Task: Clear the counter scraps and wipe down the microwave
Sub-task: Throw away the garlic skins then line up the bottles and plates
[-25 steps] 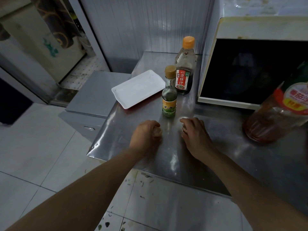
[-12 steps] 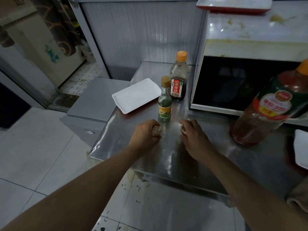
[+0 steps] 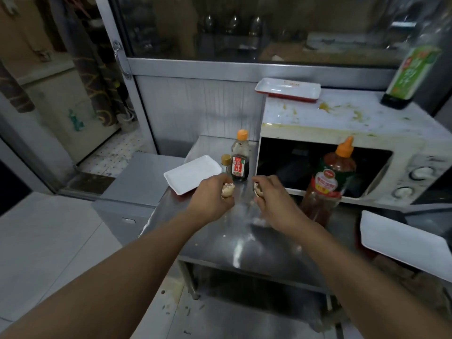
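Head view is showing the scraps (image 3: 228,189), pale crumbly bits, being held in the left hand (image 3: 210,200), which is closing into a loose fist around them above the steel counter (image 3: 244,243). The right hand (image 3: 271,201) is curling around a second small clump (too small to say what it is), just across from the left. A few crumbs are lying on the counter below and between the hands.

To do this step well, I judge both fists should be kept cupped upward while carrying, so nothing is dropping onto the floor, where bits are already lying by the table leg; the loose crumbs are wanting another sweep toward the edge.

The microwave (image 3: 342,123) is standing just behind the right hand, its top smeared with yellowish stains, unwiped. On it are sitting a red-rimmed tray (image 3: 288,90) and a green bottle (image 3: 413,74); these need lifting before wiping. A ketchup bottle (image 3: 327,182) is blocking the door front. Beyond the hands, a dark sauce bottle (image 3: 240,162), a small bottle (image 3: 225,163) and a white plate (image 3: 192,173) are crowding the back corner.
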`<state>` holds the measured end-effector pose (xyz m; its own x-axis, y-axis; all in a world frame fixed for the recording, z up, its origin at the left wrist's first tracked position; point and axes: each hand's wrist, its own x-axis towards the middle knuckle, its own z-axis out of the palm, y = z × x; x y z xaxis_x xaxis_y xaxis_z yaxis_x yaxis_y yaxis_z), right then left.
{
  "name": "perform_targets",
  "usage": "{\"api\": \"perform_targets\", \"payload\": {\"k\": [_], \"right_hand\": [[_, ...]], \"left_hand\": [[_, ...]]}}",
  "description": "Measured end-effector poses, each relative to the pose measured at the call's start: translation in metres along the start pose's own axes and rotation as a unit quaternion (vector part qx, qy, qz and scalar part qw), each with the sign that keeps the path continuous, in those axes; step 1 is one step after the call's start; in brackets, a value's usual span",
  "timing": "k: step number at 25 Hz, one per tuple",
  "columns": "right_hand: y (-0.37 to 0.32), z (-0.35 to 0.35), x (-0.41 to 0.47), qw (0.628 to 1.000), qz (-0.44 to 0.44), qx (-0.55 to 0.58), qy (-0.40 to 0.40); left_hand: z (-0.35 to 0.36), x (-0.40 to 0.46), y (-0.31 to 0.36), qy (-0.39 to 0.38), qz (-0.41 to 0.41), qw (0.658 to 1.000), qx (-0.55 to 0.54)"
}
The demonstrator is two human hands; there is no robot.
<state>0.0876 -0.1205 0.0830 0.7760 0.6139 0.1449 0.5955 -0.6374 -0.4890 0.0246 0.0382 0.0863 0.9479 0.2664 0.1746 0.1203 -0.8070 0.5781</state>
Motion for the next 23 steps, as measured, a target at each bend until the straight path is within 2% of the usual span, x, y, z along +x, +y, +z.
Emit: {"api": "perform_targets", "payload": {"k": [5,9,17,23], "right_hand": [[-0.026,-0.048,-0.030,0.999,0.003,-0.022,0.035],[-0.043,-0.067,-0.056,0.997,0.030,-0.039,0.067],[-0.090,-0.072,-0.149,0.978,0.143,-0.059,0.143],[-0.128,-0.070,-0.257,0.941,0.260,-0.079,0.199]], "left_hand": [[-0.029,-0.015,0.043,0.019,0.049,0.999,-0.003],[-0.043,-0.026,0.066,0.006,0.112,0.993,-0.022],[-0.057,-0.076,0.082,-0.077,0.234,0.968,-0.044],[-0.052,-0.143,0.111,-0.170,0.316,0.930,-0.081]]}}
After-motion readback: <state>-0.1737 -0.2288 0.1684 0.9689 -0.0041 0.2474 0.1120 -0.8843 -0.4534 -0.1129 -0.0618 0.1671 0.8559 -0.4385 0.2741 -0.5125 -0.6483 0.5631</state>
